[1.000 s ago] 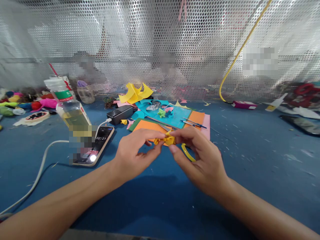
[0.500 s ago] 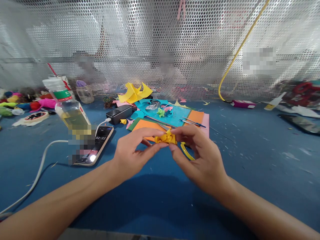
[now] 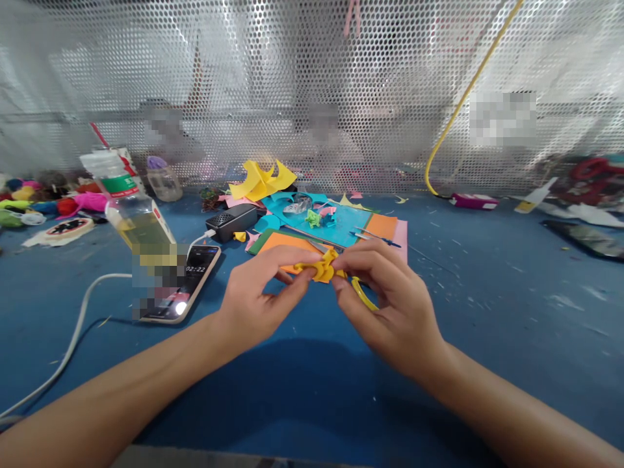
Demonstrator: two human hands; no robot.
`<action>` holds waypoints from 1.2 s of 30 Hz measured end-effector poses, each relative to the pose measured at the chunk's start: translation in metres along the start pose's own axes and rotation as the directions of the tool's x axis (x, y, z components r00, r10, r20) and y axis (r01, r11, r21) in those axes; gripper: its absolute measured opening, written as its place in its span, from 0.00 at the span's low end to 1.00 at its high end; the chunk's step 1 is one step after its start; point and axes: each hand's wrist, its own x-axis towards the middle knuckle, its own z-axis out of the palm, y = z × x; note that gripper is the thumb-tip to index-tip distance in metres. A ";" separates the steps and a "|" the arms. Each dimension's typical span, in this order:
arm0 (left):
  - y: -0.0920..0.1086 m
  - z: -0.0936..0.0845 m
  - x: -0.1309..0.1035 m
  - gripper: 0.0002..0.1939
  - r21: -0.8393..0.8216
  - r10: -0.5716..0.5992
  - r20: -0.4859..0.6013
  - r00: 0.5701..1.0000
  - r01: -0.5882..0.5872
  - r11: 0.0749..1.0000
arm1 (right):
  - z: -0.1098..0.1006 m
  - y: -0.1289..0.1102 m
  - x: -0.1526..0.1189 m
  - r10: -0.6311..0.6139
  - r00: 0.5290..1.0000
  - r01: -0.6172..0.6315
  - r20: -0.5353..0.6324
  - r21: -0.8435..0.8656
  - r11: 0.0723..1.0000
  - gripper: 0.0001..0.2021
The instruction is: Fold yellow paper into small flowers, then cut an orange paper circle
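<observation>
A small folded and curled yellow paper piece (image 3: pixel 322 266) is held up between both hands, above the front of the paper stack. My left hand (image 3: pixel 260 289) pinches its left end between thumb and fingers. On the right end, the thumb and fingertips of my right hand (image 3: pixel 390 299) are closed. A yellow curved handle (image 3: pixel 363 294) lies just beside my right thumb, partly hidden by the hand. Behind the fingers are orange paper (image 3: pixel 275 246) and blue paper (image 3: pixel 341 224), with a small green paper shape (image 3: pixel 312 218) on the blue.
A bottle (image 3: pixel 131 201) stands at the left by a phone (image 3: pixel 197 273) with a white cable. A black speaker-like box (image 3: pixel 236 222) and large yellow paper (image 3: pixel 263 180) lie behind. Pens (image 3: pixel 377 238) rest on the papers. A perforated metal screen (image 3: pixel 390 84) closes off the back.
The yellow paper piece has turned and spread between the fingers, its curled petals now showing more openly. My left fingertips have shifted slightly on it.
</observation>
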 end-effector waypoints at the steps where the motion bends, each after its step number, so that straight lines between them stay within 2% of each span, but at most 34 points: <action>1: 0.000 0.000 0.000 0.14 -0.005 -0.016 -0.003 1.000 0.016 1.000 | 0.000 0.000 0.000 -0.023 1.000 0.023 -0.001 -0.016 1.000 0.10; 5: 0.000 0.000 0.000 0.11 -0.017 -0.038 -0.012 0.999 0.038 0.999 | -0.002 -0.002 0.001 -0.085 0.996 0.084 -0.002 -0.067 0.994 0.10; 16: -0.001 0.002 0.000 0.12 -0.025 -0.054 -0.030 0.998 0.054 0.998 | -0.001 -0.001 0.000 -0.098 0.995 0.099 0.023 -0.080 0.992 0.10; 25: 0.003 -0.002 -0.001 0.11 -0.081 -0.034 0.041 0.999 0.037 0.996 | -0.001 -0.001 0.002 -0.041 0.999 0.039 -0.020 -0.059 0.997 0.09; 27: 0.004 -0.003 0.000 0.10 -0.141 -0.083 0.046 0.995 0.089 0.986 | -0.001 -0.001 0.002 -0.006 1.000 0.006 -0.023 -0.028 1.000 0.09; 31: 0.004 -0.004 0.005 0.05 -0.259 -0.308 0.051 0.950 0.311 0.914 | 0.000 0.002 0.000 0.041 0.999 -0.041 -0.028 0.024 0.999 0.10; 33: 0.004 -0.004 0.008 0.04 -0.310 -0.336 0.102 0.936 0.351 0.883 | 0.000 0.003 0.000 0.048 0.998 -0.047 -0.039 0.027 0.999 0.10; 36: 0.005 -0.004 0.008 0.13 -0.296 -0.300 0.138 0.944 0.328 0.897 | 0.001 0.004 0.001 0.056 0.997 -0.055 -0.059 0.012 0.998 0.10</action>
